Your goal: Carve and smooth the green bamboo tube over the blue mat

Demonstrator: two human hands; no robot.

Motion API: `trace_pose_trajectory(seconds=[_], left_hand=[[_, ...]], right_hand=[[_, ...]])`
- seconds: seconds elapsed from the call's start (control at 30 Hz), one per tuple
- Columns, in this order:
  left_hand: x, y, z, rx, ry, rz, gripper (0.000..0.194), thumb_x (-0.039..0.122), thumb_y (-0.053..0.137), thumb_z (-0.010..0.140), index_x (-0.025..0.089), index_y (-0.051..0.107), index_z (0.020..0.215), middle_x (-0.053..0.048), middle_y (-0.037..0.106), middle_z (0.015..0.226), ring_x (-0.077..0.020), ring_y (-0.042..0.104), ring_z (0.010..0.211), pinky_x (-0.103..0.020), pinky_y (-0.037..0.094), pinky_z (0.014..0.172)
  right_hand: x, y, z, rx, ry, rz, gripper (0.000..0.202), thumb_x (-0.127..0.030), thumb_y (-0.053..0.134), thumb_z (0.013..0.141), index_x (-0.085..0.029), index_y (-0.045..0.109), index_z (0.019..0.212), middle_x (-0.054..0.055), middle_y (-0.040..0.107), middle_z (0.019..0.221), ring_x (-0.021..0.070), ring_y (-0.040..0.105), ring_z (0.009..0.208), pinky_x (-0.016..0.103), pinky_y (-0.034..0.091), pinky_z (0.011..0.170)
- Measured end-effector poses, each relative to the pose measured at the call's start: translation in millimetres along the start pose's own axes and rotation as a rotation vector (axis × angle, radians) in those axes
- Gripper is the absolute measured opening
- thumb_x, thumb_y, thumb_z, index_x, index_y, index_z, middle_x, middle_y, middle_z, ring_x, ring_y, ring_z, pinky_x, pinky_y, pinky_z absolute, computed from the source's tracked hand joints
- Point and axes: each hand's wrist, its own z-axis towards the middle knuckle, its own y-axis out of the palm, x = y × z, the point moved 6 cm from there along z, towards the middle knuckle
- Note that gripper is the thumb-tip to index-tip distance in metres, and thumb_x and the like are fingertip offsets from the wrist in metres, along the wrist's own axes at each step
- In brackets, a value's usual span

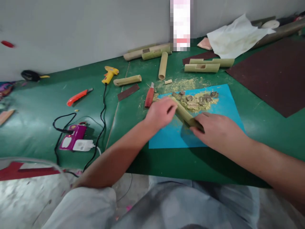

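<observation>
A short bamboo tube (183, 112) slants between my two hands over a blue sheet (164, 138). My left hand (160, 113) is closed with its fingertips at the tube's far end. Wrapped round the near end is my right hand (215, 128), whose fingers partly hide the opening there. Behind the tube, a pile of bamboo shavings and dark chips (200, 101) lies on the sheet. A red-handled knife (149, 97) rests just beyond my left hand.
On the green table (140, 162) lie a yellow glue gun (109, 74), an orange cutter (77, 97) and a purple power strip (73, 136) with cords. Several bamboo pieces (202, 68) are at the back. Dark brown sheet (271, 76) and white paper (238, 36) lie right.
</observation>
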Motion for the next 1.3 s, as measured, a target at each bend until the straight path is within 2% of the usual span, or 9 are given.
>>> trace_pose_trajectory(seconds=[0.17, 0.33, 0.47, 0.6, 0.77, 0.9, 1.07, 1.2, 1.3], left_hand=[[5, 7.9, 1, -0.124, 0.124, -0.035, 0.025, 0.025, 0.052, 0.106, 0.019, 0.07, 0.091, -0.004, 0.071, 0.083, -0.0175, 0.067, 0.077, -0.028, 0.053, 0.068], [-13, -5.3, 2, 0.092, 0.001, -0.016, 0.021, 0.02, 0.055, 0.102, 0.018, 0.067, 0.085, -0.005, 0.07, 0.083, -0.018, 0.068, 0.08, -0.03, 0.056, 0.075], [-9, 4.9, 3, -0.039, 0.115, -0.071, 0.021, 0.023, 0.055, 0.103, 0.019, 0.069, 0.088, -0.006, 0.072, 0.088, -0.0188, 0.069, 0.082, -0.03, 0.055, 0.074], [-21, -5.0, 6, 0.111, -0.005, -0.012, 0.019, 0.019, 0.057, 0.1, 0.018, 0.067, 0.084, -0.005, 0.07, 0.082, -0.0181, 0.066, 0.078, -0.031, 0.054, 0.074], [-13, -0.3, 7, 0.017, 0.076, -0.054, 0.019, 0.02, 0.055, 0.103, 0.017, 0.068, 0.089, -0.005, 0.071, 0.085, -0.0173, 0.067, 0.08, -0.028, 0.053, 0.074], [-20, -6.8, 8, 0.108, -0.007, 0.005, 0.02, 0.017, 0.057, 0.1, 0.017, 0.065, 0.082, -0.005, 0.069, 0.081, -0.0174, 0.065, 0.078, -0.029, 0.053, 0.074], [-7, 3.0, 7, -0.045, 0.106, -0.061, 0.019, 0.022, 0.053, 0.104, 0.018, 0.069, 0.094, -0.005, 0.072, 0.087, -0.0171, 0.067, 0.08, -0.028, 0.054, 0.073], [-12, -5.3, 6, 0.077, 0.029, 0.001, 0.022, 0.019, 0.053, 0.102, 0.017, 0.065, 0.084, -0.006, 0.068, 0.082, -0.0173, 0.065, 0.079, -0.029, 0.054, 0.074], [-4, 3.2, 2, -0.062, 0.108, 0.022, 0.025, 0.024, 0.05, 0.106, 0.017, 0.067, 0.089, -0.005, 0.068, 0.082, -0.0173, 0.065, 0.077, -0.028, 0.052, 0.071]], right_hand=[[-1, 1, 0, -0.021, -0.001, -0.005, 0.02, -0.031, 0.055, 0.1, -0.017, 0.068, 0.096, 0.01, 0.072, 0.093, 0.0213, 0.065, 0.077, 0.033, 0.031, 0.059], [-1, -2, 0, -0.006, 0.01, -0.005, 0.02, -0.031, 0.055, 0.1, -0.017, 0.069, 0.098, 0.01, 0.072, 0.097, 0.0211, 0.065, 0.077, 0.032, 0.032, 0.059], [-3, -2, -1, -0.034, -0.001, -0.015, 0.02, -0.028, 0.054, 0.101, -0.016, 0.069, 0.097, 0.012, 0.073, 0.095, 0.022, 0.066, 0.078, 0.033, 0.032, 0.06], [-4, -3, 0, -0.016, 0.001, -0.02, 0.019, -0.03, 0.055, 0.101, -0.016, 0.069, 0.1, 0.011, 0.073, 0.097, 0.022, 0.066, 0.078, 0.033, 0.031, 0.059], [-4, -1, 1, -0.026, -0.006, -0.031, 0.018, -0.029, 0.055, 0.1, -0.017, 0.069, 0.098, 0.011, 0.072, 0.095, 0.0214, 0.065, 0.076, 0.033, 0.032, 0.059], [-4, -3, 0, 0.012, -0.001, -0.017, 0.018, -0.032, 0.057, 0.099, -0.018, 0.069, 0.098, 0.01, 0.072, 0.094, 0.0209, 0.064, 0.074, 0.033, 0.033, 0.058], [-4, -1, 0, -0.011, -0.018, -0.034, 0.017, -0.029, 0.055, 0.099, -0.018, 0.068, 0.096, 0.01, 0.071, 0.091, 0.0213, 0.065, 0.075, 0.033, 0.034, 0.059], [-2, -1, 0, 0.008, -0.011, -0.013, 0.017, -0.031, 0.056, 0.1, -0.019, 0.068, 0.097, 0.009, 0.072, 0.094, 0.0208, 0.065, 0.075, 0.032, 0.032, 0.058], [-3, 0, 0, -0.018, -0.018, -0.033, 0.019, -0.03, 0.054, 0.101, -0.018, 0.068, 0.098, 0.011, 0.073, 0.095, 0.0218, 0.067, 0.078, 0.033, 0.033, 0.059]])
